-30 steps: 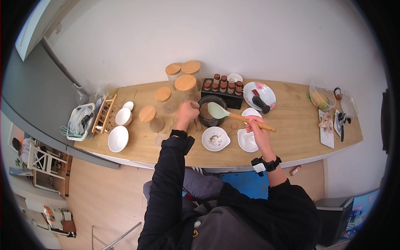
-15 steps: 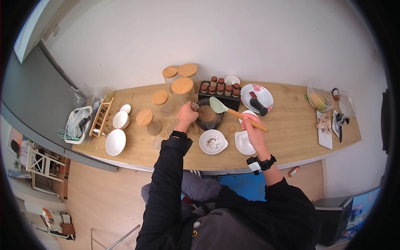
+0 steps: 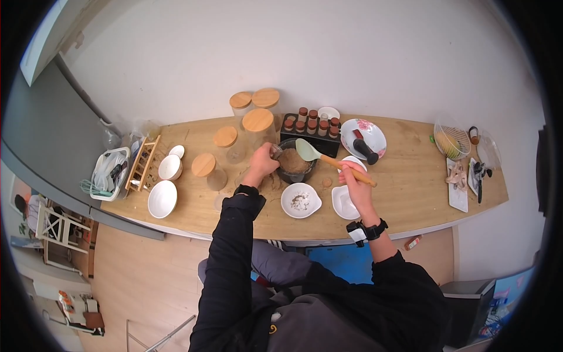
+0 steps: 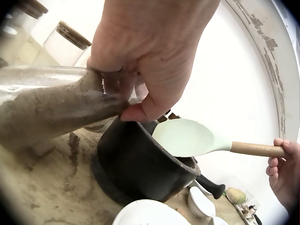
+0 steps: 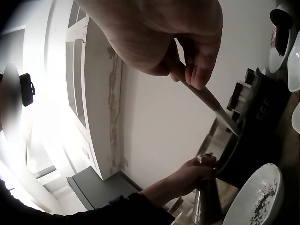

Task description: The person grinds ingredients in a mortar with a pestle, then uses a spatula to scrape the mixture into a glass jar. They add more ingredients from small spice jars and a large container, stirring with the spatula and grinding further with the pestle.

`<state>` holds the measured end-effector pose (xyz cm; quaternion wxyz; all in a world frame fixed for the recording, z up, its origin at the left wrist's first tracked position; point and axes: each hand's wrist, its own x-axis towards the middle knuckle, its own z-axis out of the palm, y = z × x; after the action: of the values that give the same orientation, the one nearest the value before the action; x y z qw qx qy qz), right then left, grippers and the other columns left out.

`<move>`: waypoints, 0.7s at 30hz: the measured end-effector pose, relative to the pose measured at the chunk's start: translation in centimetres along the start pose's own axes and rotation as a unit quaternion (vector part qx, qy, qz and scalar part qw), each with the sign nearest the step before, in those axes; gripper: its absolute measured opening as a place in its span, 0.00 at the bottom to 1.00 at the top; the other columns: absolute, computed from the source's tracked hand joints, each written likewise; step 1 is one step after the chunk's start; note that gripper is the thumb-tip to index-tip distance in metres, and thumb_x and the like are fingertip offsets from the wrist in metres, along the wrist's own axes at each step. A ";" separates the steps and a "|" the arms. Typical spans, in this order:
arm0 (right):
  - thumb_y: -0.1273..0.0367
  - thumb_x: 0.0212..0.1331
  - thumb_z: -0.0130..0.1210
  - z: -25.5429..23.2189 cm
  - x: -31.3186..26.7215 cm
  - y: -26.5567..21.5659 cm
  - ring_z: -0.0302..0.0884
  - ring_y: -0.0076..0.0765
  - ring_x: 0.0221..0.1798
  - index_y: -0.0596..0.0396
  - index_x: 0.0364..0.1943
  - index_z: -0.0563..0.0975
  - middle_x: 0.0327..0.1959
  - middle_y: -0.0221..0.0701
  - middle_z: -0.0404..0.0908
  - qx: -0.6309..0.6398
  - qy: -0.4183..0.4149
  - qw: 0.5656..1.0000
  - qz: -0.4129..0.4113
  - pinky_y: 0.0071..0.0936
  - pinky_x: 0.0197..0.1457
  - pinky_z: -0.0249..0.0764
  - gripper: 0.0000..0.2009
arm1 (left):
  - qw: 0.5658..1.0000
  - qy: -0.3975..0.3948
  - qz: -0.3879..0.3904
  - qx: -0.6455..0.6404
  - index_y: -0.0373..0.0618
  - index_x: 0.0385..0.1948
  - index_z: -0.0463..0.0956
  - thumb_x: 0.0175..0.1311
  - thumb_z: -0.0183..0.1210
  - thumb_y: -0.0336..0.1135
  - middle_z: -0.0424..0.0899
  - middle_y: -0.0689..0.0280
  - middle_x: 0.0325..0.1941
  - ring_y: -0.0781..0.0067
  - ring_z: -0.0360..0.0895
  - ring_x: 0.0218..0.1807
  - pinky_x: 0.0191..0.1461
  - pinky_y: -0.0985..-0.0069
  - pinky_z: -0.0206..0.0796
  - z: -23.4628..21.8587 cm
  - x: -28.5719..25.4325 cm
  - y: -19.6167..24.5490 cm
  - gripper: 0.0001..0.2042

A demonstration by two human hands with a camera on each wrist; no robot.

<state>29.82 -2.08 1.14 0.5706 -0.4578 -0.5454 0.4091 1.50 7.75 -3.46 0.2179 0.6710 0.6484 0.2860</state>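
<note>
In the left wrist view my left hand point(image 4: 145, 56) grips the neck of a clear glass bottle point(image 4: 51, 103) holding brown powder; it lies tilted, its neck by the rim of the black mortar point(image 4: 140, 159). Brown powder point(image 3: 295, 161) fills part of the mortar in the head view. My right hand point(image 3: 359, 186) holds the wooden handle of a pale green spoon point(image 3: 306, 150), whose head is over the mortar's right side. A white spouted bowl point(image 3: 301, 200) with whitish bits stands just in front.
Wooden-lidded jars point(image 3: 225, 136) stand left of the mortar. Behind it is a black spice rack point(image 3: 311, 138). A floral plate point(image 3: 375, 129) with a black pestle point(image 3: 366, 151) lies right, white bowls point(image 3: 162, 199) left. Brown powder is scattered on the wooden counter point(image 3: 404, 193).
The spoon head has moved from over the mortar's middle to its right side, showing more powder. Over the last half second, both hands have barely moved.
</note>
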 end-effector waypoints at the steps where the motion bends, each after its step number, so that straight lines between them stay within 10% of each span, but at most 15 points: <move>1: 0.68 0.64 0.52 0.0 -0.1 -0.1 0.75 0.20 0.30 0.57 0.43 0.79 0.31 0.29 0.77 0.002 0.000 1.000 0.006 0.17 0.35 0.75 0.10 | 1.000 -0.005 0.001 -0.001 0.43 0.36 0.71 0.36 0.62 0.28 0.80 0.58 0.36 0.53 0.77 0.44 0.44 0.65 0.69 -0.1 -0.1 0.0 0.19; 21: 0.64 0.65 0.50 -0.1 -0.7 1.5 0.75 0.21 0.27 0.59 0.46 0.77 0.27 0.30 0.77 0.124 0.052 0.984 0.116 0.17 0.33 0.75 0.13 | 0.997 -0.046 0.011 0.060 0.50 0.44 0.69 0.43 0.58 0.27 0.80 0.58 0.41 0.52 0.76 0.50 0.49 0.59 0.66 0.5 -0.4 -1.2 0.21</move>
<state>29.89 -2.34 -0.52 0.5987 -0.4646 -0.4033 0.5129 0.89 7.49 -4.67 0.2032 0.7028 0.6461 0.2177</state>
